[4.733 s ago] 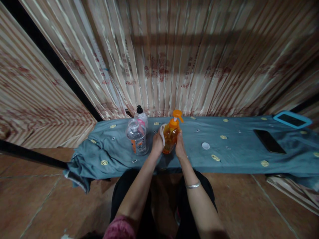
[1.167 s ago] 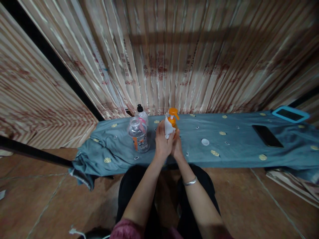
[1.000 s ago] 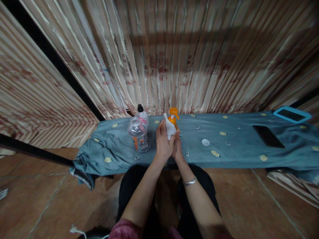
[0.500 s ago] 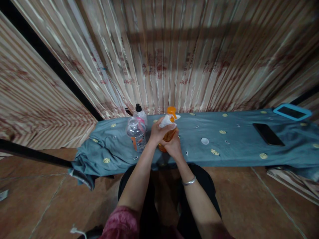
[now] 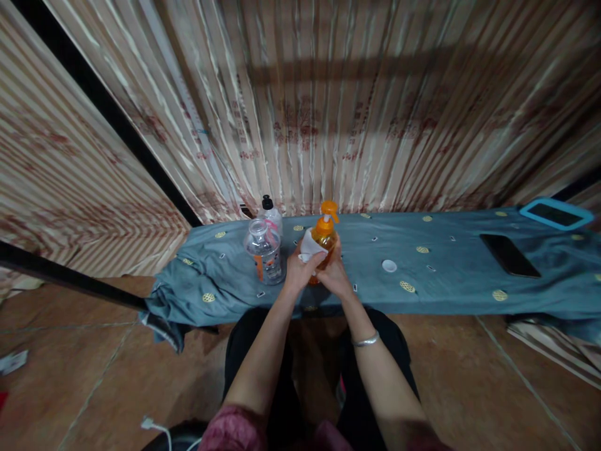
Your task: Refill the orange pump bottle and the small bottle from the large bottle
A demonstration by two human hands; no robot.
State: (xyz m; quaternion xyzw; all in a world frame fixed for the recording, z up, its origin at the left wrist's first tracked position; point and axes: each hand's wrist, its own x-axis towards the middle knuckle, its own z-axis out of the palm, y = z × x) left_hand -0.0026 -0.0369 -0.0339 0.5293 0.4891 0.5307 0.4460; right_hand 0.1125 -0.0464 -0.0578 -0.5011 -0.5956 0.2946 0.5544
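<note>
An orange pump bottle (image 5: 325,235) with amber contents stands upright on the cloth-covered bench in front of me. My right hand (image 5: 334,274) is wrapped round its right side. In my left hand (image 5: 300,270) is a folded white tissue (image 5: 310,245), pressed against the bottle's left side. Left of the hands stand a clear plastic bottle (image 5: 267,263) without a cap and, behind it, a clear bottle with a black cap (image 5: 271,214). My fingers hide the lower part of the pump bottle.
A white bottle cap (image 5: 389,266) lies on the blue-green cloth (image 5: 357,238) to the right. Further right are a black phone (image 5: 509,255) and a blue-framed tablet (image 5: 556,213). A striped curtain (image 5: 300,125) hangs behind the bench.
My left hand with the tissue has moved down from the pump's neck to the side of the bottle, uncovering its orange collar. The view has shifted slightly.
</note>
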